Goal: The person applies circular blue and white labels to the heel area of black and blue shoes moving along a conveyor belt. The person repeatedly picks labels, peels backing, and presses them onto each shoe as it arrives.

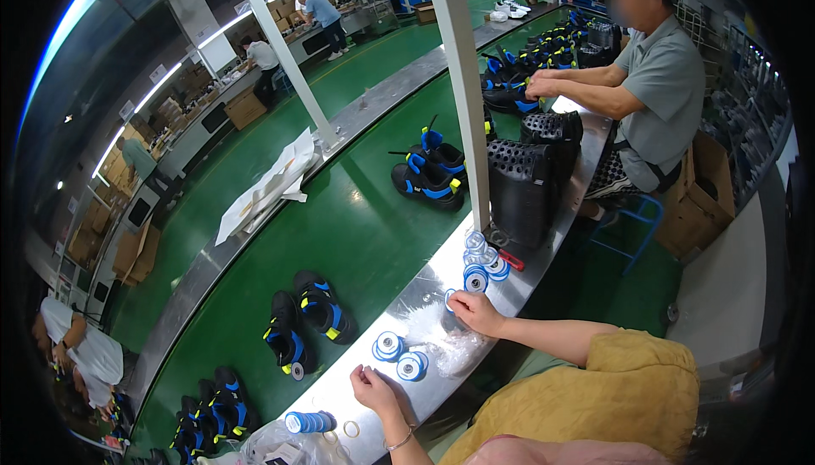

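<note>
My right hand pinches a blue-rimmed round piece at the edge of a pile of clear plastic wrap. Closed fingers on my left hand rest just above the metal ledge; whether anything small is between them I cannot make out. Between my hands lie two blue-and-white spools, one on the left and one on the right. More blue-rimmed spools are piled beyond my right hand. A stack of blue discs lies on its side left of my left hand, beside a pale ring.
A green conveyor belt carries pairs of black-and-blue shoes. A white post rises from the ledge, near a red-handled tool and black perforated crates. A co-worker handles shoes at the far right.
</note>
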`<action>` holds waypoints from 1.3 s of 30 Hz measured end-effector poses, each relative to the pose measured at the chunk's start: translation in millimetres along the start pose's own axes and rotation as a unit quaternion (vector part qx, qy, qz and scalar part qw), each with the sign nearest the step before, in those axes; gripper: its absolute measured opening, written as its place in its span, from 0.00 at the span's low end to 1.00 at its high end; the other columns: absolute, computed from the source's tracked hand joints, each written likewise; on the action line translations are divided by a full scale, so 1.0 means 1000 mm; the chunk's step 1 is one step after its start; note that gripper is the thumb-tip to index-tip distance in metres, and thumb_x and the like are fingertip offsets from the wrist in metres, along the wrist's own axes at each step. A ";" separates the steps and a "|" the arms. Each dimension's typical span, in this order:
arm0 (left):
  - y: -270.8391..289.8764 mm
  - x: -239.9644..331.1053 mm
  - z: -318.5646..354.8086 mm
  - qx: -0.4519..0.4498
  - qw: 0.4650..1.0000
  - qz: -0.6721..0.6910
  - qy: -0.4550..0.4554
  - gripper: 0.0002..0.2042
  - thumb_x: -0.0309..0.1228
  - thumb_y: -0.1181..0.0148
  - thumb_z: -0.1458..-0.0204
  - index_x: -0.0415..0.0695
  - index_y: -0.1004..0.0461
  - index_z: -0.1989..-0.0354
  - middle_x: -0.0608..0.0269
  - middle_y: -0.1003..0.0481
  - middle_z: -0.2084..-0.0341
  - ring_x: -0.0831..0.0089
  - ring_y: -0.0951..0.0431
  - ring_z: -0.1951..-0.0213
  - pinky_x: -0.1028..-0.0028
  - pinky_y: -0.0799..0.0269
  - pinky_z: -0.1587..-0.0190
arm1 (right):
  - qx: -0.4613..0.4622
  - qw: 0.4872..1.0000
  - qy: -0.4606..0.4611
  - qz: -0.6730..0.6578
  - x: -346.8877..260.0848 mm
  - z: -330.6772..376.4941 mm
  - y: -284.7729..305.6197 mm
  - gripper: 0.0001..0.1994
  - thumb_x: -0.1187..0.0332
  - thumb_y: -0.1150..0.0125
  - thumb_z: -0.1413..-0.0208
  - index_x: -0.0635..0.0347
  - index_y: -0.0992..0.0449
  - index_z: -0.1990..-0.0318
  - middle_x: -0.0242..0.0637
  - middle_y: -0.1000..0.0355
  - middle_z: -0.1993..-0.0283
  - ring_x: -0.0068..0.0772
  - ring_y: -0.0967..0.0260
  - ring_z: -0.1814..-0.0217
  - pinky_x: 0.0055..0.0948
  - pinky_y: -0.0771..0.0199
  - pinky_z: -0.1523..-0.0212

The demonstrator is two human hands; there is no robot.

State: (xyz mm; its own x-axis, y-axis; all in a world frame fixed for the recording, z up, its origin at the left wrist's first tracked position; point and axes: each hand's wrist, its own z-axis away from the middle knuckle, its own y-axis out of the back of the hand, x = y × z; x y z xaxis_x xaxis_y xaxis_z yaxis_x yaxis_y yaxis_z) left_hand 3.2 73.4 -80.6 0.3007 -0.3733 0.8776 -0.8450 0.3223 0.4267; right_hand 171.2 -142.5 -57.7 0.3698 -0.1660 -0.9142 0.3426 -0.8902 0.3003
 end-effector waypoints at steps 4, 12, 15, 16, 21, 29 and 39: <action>0.000 -0.005 -0.002 -0.005 1.000 0.010 0.003 0.08 0.25 0.45 0.45 0.35 0.26 0.60 0.54 0.24 0.74 0.67 0.24 0.72 0.71 0.27 0.66 | 0.001 1.000 -0.002 0.001 0.001 0.000 -0.001 0.05 0.72 0.44 0.43 0.65 0.27 0.66 0.47 0.28 0.72 0.45 0.29 0.70 0.34 0.32 0.69; 0.001 0.000 -0.001 -0.004 1.000 0.005 0.004 0.08 0.25 0.45 0.45 0.34 0.26 0.61 0.54 0.24 0.74 0.68 0.24 0.72 0.71 0.27 0.66 | 0.019 0.999 0.040 0.001 -0.001 -0.001 -0.001 0.05 0.73 0.45 0.42 0.65 0.27 0.67 0.40 0.30 0.75 0.34 0.31 0.74 0.30 0.33 0.71; 0.001 -0.001 -0.002 -0.009 1.000 0.011 0.007 0.08 0.25 0.45 0.45 0.34 0.26 0.61 0.54 0.24 0.74 0.68 0.24 0.72 0.71 0.28 0.66 | 0.026 0.998 0.052 0.008 0.000 0.000 0.000 0.05 0.73 0.46 0.41 0.64 0.27 0.68 0.37 0.31 0.77 0.28 0.33 0.76 0.27 0.34 0.72; 0.000 -0.003 -0.002 -0.008 1.000 0.014 0.007 0.08 0.25 0.45 0.45 0.34 0.26 0.61 0.54 0.24 0.74 0.68 0.24 0.72 0.71 0.28 0.66 | 0.024 0.998 0.052 0.010 -0.001 -0.001 -0.001 0.05 0.73 0.46 0.41 0.64 0.27 0.68 0.37 0.31 0.77 0.28 0.33 0.76 0.27 0.34 0.72; 0.002 -0.006 -0.001 -0.002 1.000 0.015 0.006 0.08 0.25 0.45 0.45 0.34 0.26 0.61 0.55 0.24 0.74 0.68 0.24 0.72 0.72 0.28 0.66 | 0.007 1.000 0.021 -0.009 -0.004 -0.001 -0.002 0.05 0.72 0.45 0.42 0.65 0.27 0.67 0.43 0.30 0.74 0.39 0.30 0.73 0.31 0.33 0.71; -0.003 -0.012 -0.002 -0.004 1.000 0.021 0.005 0.08 0.25 0.45 0.45 0.34 0.26 0.60 0.54 0.23 0.74 0.67 0.24 0.72 0.71 0.27 0.66 | -0.002 1.000 -0.015 -0.016 -0.003 0.000 0.001 0.05 0.72 0.44 0.42 0.65 0.27 0.67 0.47 0.29 0.73 0.44 0.30 0.72 0.34 0.33 0.70; -0.003 -0.008 -0.002 -0.010 1.000 0.006 0.005 0.08 0.26 0.45 0.45 0.34 0.26 0.60 0.52 0.23 0.74 0.65 0.23 0.72 0.70 0.27 0.66 | 0.003 1.000 -0.007 -0.017 -0.003 0.000 0.001 0.05 0.73 0.44 0.42 0.65 0.27 0.66 0.46 0.30 0.74 0.39 0.31 0.74 0.31 0.34 0.72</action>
State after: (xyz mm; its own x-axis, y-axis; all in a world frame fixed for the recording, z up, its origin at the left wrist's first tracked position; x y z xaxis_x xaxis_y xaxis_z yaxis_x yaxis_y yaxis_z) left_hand 4.0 76.9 -88.6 0.2955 -0.3614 0.8844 -0.8395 0.3436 0.4209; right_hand 170.6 -143.4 -54.9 0.3466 -0.1422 -0.9272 0.3496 -0.8977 0.2684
